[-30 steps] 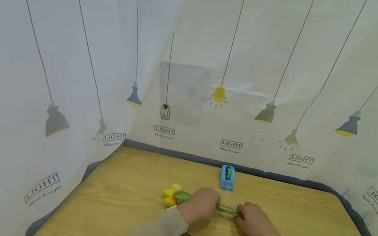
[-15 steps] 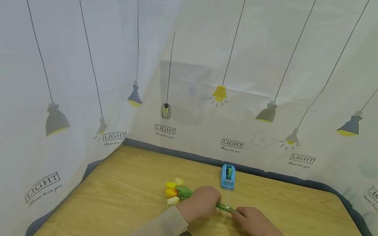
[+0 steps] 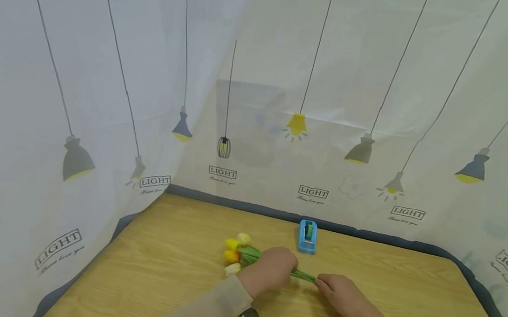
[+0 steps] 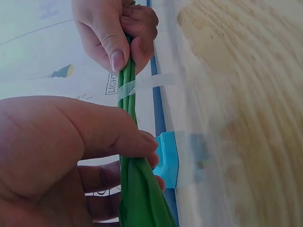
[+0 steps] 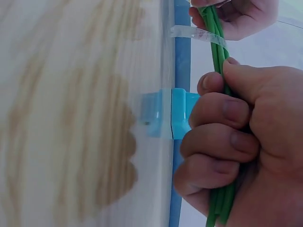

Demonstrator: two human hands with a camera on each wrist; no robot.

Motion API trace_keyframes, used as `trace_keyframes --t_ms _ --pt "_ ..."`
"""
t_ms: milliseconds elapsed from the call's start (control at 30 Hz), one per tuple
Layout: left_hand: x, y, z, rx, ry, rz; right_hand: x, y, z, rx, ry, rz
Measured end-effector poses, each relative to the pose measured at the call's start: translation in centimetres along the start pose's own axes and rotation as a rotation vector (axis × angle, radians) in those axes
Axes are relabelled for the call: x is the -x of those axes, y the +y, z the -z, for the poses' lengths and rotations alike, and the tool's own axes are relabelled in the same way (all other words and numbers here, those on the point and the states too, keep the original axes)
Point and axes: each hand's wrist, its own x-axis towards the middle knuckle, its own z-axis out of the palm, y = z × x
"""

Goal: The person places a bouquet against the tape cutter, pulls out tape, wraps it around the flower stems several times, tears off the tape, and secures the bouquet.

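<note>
Left grip (image 3: 274, 267) holds tulips (image 3: 251, 254) crosswise, blooms (image 3: 232, 256) leftward.

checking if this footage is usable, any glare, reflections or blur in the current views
Head: tulips slightly soft, no strong glare on the tabletop; left wrist: pale sheen washes over the tabletop, which mirrors the blue tape dispenser; right wrist: similar sheen and mirroring, but green stems look fairly clear.
</note>
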Motion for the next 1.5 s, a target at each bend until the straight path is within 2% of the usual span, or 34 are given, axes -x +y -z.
trace_keyframes --t_ms 133,200,300,367,400,433,500,600,667,767,933,1033,1133,1200,1267,1367,1500 --pt "0.2 0.2 0.3 -0.049 0.026 -0.058 0.1 -0.1 0.4 0.027 0.042 -0.015" --pt "0.4 0.3 0.4 -0.040 0.073 -0.077 0.2 -0.2 0.6 0.027 0.055 -0.022" --pt "0.9 0.6 0.7 0.007 0.193 -0.103 0.3 -0.4 0.8 0.019 0.054 -0.012" --pt "1.3 0.9 0.5 0.079 0.256 -0.122 0.4 -0.5 0.8 0.016 0.062 0.000" --pt "1.6 1.0 0.4 0.132 0.265 -0.130 0.4 -0.6 0.8 0.015 0.064 0.000" --pt "1.9 1.1 0.3 0.197 0.250 -0.139 0.4 -0.7 0.9 0.010 0.067 0.000" --pt "2.4 1.4 -0.2 0.334 0.179 -0.132 0.5 -0.7 0.9 0.009 0.077 -0.003" --pt "3.2 1.1 -1.0 0.539 0.026 -0.071 0.5 -0.7 1.0 0.001 0.086 -0.003" --pt "3.6 0.8 -1.3 0.657 -0.043 -0.019 0.5 -0.6 1.0 -0.008 0.092 0.005" --pt "3.7 0.1 -2.1 0.853 -0.110 0.033 0.6 -0.5 1.0 -0.014 0.099 0.012" --pt "2.9 -0.8 -4.0 1.160 -0.203 0.077 0.7 -0.7 1.0 -0.035 0.122 0.018" --pt "2.4 -0.7 -4.7 1.430 -0.221 0.175 0.7 -0.8 1.1 -0.046 0.144 0.036" --pt "2.2 -0.2 -4.7 1.715 -0.148 0.293 0.7 -0.8 1.0 -0.047 0.163 0.051" --pt "2.1 0.2 -4.6 1.869 -0.055 0.354 0.7 -0.8 1.0 -0.040 0.171 0.053" --pt "2.0 0.5 -4.3 1.986 0.037 0.383 0.7 -0.9 1.0 -0.032 0.175 0.048" --pt "1.7 0.6 -4.2 2.111 0.139 0.385 0.7 -1.0 0.9 -0.017 0.181 0.045" --pt "1.2 0.8 -4.3 2.191 0.180 0.421 0.6 -1.1 0.7 0.017 0.180 0.053"
